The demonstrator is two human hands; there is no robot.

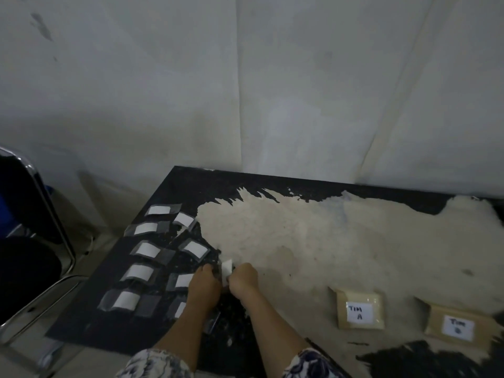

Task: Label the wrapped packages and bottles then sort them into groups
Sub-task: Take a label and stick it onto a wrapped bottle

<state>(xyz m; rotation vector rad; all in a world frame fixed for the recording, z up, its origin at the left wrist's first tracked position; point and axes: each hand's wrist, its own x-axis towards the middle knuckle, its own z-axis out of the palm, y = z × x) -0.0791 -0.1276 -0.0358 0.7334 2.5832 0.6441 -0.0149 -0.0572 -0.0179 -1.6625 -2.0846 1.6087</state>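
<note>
Both of my hands meet near the middle of the table around a small white label [226, 270] on a strip of clear tape. My left hand [203, 285] pinches its left side and my right hand [244, 281] pinches its right side. Several more white labels on grey tape strips [141, 251] lie stuck in two columns on the dark left part of the table. Two tan wrapped packages lie at the front right: one [360, 309] reads "TIM A", the other [458, 327] reads "TIM" with a letter I cannot make out. No bottles are in view.
The table top [286, 241] is dark with a large worn pale patch and stands against a white wall. A chair with a chrome frame [51, 214] stands to the left of the table.
</note>
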